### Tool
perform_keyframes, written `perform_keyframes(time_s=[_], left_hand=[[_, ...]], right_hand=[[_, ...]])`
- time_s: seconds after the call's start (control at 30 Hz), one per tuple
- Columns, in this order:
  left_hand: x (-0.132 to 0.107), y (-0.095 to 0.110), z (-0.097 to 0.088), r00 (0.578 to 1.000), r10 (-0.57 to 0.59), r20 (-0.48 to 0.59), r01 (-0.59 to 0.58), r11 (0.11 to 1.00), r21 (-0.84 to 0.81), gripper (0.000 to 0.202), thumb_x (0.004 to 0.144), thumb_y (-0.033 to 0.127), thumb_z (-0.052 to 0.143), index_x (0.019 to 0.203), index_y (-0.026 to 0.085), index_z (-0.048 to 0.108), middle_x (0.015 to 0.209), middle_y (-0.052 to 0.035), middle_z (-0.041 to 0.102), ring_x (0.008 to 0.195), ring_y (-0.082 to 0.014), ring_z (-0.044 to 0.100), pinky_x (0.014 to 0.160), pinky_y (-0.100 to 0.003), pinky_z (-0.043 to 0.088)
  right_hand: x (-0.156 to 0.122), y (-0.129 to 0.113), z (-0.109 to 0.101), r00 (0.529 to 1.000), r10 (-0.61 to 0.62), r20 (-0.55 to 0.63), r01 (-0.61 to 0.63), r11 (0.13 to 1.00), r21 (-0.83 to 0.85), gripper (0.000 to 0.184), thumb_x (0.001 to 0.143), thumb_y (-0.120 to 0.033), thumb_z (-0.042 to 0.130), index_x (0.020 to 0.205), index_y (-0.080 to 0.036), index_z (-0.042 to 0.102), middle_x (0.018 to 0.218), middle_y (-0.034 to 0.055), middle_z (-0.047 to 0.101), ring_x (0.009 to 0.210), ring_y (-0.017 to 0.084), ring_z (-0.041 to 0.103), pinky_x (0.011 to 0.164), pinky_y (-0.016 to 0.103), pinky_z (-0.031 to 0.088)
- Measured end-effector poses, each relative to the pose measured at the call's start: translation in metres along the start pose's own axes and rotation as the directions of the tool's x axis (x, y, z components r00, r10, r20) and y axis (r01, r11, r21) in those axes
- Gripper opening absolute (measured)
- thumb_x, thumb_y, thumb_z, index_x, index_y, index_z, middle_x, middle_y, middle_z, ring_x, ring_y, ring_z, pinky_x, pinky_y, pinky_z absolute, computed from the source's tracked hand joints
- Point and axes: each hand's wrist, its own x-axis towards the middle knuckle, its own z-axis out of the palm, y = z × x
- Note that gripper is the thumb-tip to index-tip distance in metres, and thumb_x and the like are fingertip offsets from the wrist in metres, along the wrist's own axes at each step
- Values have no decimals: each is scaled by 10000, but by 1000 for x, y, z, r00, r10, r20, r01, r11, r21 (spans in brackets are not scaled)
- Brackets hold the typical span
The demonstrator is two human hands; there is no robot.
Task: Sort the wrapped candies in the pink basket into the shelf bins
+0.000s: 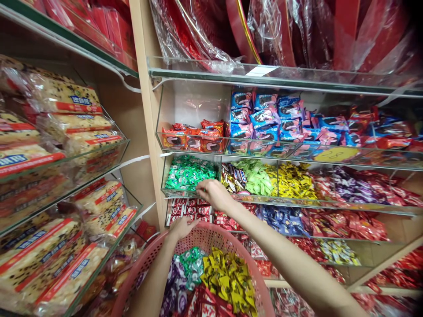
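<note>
The right hand (213, 195) is at the green-wrapped sweets (190, 172), at 12 o'clock from the pink plastic basket (211, 235), its grip half-curled (anything held is hidden); the left hand (183, 228) clasps the rim; these light, slippery sweets suit a scooping hold.

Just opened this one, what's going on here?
A person is at shop shelves of wrapped sweets. Their left hand grips the rim of a pink plastic basket holding yellow, green, purple and red wrapped candies. Their right hand is at the front of a glass bin of green-wrapped candies, and it is hard to tell whether it holds any. Packaged pastry bars fill the shelves to the left.
</note>
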Motion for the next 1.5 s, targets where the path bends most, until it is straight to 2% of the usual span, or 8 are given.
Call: perform_keyframes(time_s=[0.2, 0.47, 0.77, 0.9, 1.0, 1.2, 1.37, 1.5], left_hand=[[-1, 0, -1, 1000, 0, -8, 0, 1000, -3, 597, 771, 705, 275, 702, 209, 600, 804, -45, 675, 765, -185, 604, 624, -228, 347], [-1, -1, 0, 999, 30, -23, -29, 999, 35, 621, 777, 715, 226, 660, 206, 560, 725, -28, 647, 683, -165, 576, 563, -220, 290], [-1, -1, 0, 999, 34, -29, -33, 999, 26, 597, 786, 690, 254, 646, 198, 561, 691, -29, 632, 667, -160, 572, 537, -222, 261], [-1, -1, 1, 999, 22, -26, -21, 999, 33, 602, 783, 694, 254, 650, 198, 568, 720, -39, 654, 691, -167, 587, 550, -220, 284], [1, -2, 2, 1000, 10, -17, -9, 1000, 27, 611, 772, 711, 254, 688, 205, 587, 798, -49, 678, 741, -177, 602, 578, -218, 317], [2, -1, 1, 1000, 8, -14, -7, 1000, 30, 650, 746, 744, 245, 732, 208, 613, 826, -58, 679, 759, -196, 611, 565, -224, 322], [1, 0, 1, 1000, 3, -12, -3, 1000, 23, 598, 770, 702, 285, 725, 204, 614, 762, -37, 666, 710, -168, 597, 545, -215, 292], [0, 0, 2, 999, 31, -40, -30, 999, 33, 612, 769, 710, 274, 680, 197, 594, 707, -34, 644, 658, -155, 569, 537, -220, 266]], right_hand=[[35, 20, -12, 997, -76, -9, 61, 859, -509, 202, 839, -104, 463, 844, -147, 660, 912, 133, 633, 933, 253, 473, 758, 359, 294], [39, 31, 7, 997, -66, 32, 73, 846, -528, 226, 823, -79, 454, 829, -134, 674, 906, 142, 636, 930, 256, 455, 802, 399, 249], [35, 30, -12, 996, -74, -50, 37, 848, -528, 174, 875, -142, 441, 874, -149, 615, 919, 119, 611, 940, 246, 443, 765, 364, 262], [21, 20, -24, 990, -43, -137, -11, 928, -371, 166, 883, -168, 448, 844, -163, 610, 901, 85, 630, 907, 222, 474, 753, 331, 291], [4, 13, -24, 987, 29, -159, -33, 999, -25, 129, 858, -196, 502, 857, -172, 629, 858, 41, 656, 820, 175, 520, 723, 277, 327], [-30, 9, 3, 992, 116, 48, -124, 835, 536, 120, 794, -181, 550, 809, -120, 652, 671, -4, 626, 599, 100, 513, 579, 197, 364], [-67, 12, 54, 965, 35, 260, -163, 857, 489, 151, 720, -89, 547, 775, -128, 681, 661, -6, 636, 594, 97, 522, 569, 185, 366], [-95, 8, 99, 883, -17, 469, -193, 898, 396, 200, 651, -37, 538, 728, -150, 684, 691, -4, 659, 615, 106, 539, 574, 184, 375]])
